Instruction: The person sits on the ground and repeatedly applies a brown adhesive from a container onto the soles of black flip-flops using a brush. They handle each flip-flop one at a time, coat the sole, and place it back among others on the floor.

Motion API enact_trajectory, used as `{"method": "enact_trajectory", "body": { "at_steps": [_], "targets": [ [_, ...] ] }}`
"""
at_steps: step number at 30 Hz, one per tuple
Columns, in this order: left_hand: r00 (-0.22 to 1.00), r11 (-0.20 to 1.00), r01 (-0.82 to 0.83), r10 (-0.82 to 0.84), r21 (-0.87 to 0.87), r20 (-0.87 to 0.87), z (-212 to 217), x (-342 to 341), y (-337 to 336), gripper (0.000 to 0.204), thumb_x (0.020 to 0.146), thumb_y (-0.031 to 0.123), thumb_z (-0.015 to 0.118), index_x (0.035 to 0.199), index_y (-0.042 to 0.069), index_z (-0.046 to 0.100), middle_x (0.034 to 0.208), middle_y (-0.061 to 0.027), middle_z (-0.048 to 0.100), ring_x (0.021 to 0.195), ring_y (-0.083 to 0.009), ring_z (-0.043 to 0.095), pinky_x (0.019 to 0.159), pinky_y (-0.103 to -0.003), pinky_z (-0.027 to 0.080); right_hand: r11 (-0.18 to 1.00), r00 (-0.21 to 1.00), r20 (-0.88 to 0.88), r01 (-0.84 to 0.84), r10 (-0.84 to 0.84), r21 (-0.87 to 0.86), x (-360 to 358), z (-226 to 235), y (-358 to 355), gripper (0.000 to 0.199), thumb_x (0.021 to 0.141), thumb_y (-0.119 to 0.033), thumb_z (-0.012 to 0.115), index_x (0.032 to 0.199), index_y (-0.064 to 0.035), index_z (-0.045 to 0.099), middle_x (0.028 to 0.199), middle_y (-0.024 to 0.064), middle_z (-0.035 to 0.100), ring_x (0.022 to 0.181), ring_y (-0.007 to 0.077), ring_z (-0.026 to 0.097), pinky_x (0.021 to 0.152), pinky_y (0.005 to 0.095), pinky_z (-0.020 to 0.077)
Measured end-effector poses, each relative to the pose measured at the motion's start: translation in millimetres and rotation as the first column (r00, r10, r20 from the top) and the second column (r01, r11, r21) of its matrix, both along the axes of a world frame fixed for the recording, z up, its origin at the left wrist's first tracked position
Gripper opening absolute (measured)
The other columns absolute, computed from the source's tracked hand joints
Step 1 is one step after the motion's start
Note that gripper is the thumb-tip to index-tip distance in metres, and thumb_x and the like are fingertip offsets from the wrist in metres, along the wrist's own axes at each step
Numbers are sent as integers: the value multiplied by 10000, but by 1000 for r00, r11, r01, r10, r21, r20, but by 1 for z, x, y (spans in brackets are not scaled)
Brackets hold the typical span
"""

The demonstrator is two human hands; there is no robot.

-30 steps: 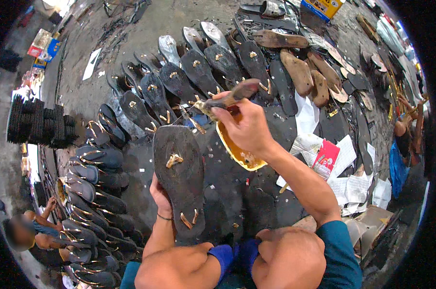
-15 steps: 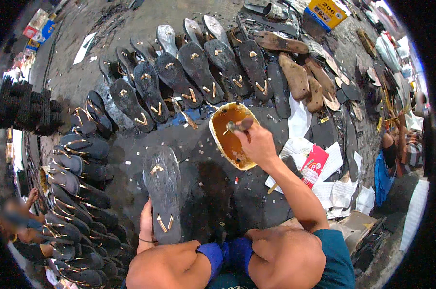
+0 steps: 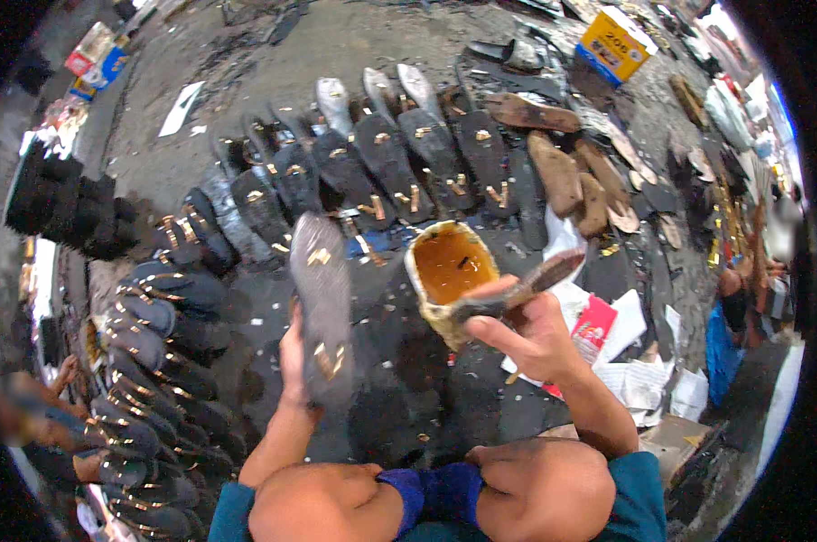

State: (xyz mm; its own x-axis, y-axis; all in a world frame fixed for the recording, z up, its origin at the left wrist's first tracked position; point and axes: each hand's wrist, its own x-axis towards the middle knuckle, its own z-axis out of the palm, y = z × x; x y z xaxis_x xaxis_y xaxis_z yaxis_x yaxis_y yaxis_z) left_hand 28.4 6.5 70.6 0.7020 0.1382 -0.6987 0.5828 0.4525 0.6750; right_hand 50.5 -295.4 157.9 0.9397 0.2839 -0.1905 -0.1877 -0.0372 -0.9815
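Now, left hand (image 3: 293, 354) gripping sandal sole (image 3: 322, 303) lengthwise, toe away, right hand (image 3: 527, 332) seemingly clasping brush (image 3: 527, 287)

Dark soles (image 3: 386, 163) in rows, yellow box (image 3: 614, 42).

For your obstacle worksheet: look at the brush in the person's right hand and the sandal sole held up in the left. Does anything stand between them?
Nothing visible does. The brush in the right hand is over the glue bowl; only open space separates it from the sandal sole in the left hand.

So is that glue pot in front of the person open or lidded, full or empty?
Open and partly filled: the glue pot shows no lid, and amber liquid sits below its crusted rim. Depth cannot be told.
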Motion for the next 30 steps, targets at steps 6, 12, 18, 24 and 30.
{"method": "enact_trajectory", "body": {
  "at_steps": [6, 12, 18, 24, 30],
  "targets": [
    [949, 810, -68, 234, -583, 213, 13, 23, -44, 495, 1034, 392, 344, 1219, 31, 627, 1135, -140, 689, 984, -283, 686, 879, -436, 567, 991, 758, 645, -4, 93, -137, 51, -34, 88, 280, 842, -128, 777, 1107, -72, 709, 998, 137, 727, 904, 304, 700, 838, 390, 547],
    [935, 665, 119, 175, -738, 308, 4, 33, 12, 534, 968, 454, 429, 1180, -9, 592, 1144, -188, 641, 965, -272, 654, 813, -412, 565, 924, 571, 733, -307, 371, -228, -6, -20, 75, 603, 696, -152, 758, 1283, -105, 626, 1087, 91, 665, 1004, 299, 627, 850, 417, 488],
    [882, 810, 59, 231, -583, 410, 25, 38, -23, 287, 997, 271, 486, 1072, 23, 609, 1027, -103, 636, 914, -223, 609, 899, -359, 512, 976, 753, 625, -116, 206, -183, 2, -26, 82, 377, 784, -133, 732, 1160, -137, 700, 1015, 73, 706, 962, 276, 664, 835, 388, 493],
    [965, 838, 15, 130, -545, 226, 39, 24, -52, 482, 1058, 415, 392, 1336, 59, 560, 1190, -111, 662, 1070, -225, 652, 951, -374, 538, 962, 536, 800, -107, 268, -251, 45, -11, 86, 353, 801, -148, 672, 1152, -153, 641, 1048, 65, 669, 947, 286, 614, 795, 435, 450],
    [901, 572, 357, -1, -739, 434, -1, 48, -1, 450, 1072, 317, 369, 1406, 47, 502, 1297, -153, 633, 1124, -301, 652, 1004, -454, 527, 910, 370, 834, -234, 408, -341, -26, -7, 103, 305, 816, -181, 635, 1115, -123, 658, 931, 25, 608, 863, 179, 610, 772, 354, 512]
  ]
}}
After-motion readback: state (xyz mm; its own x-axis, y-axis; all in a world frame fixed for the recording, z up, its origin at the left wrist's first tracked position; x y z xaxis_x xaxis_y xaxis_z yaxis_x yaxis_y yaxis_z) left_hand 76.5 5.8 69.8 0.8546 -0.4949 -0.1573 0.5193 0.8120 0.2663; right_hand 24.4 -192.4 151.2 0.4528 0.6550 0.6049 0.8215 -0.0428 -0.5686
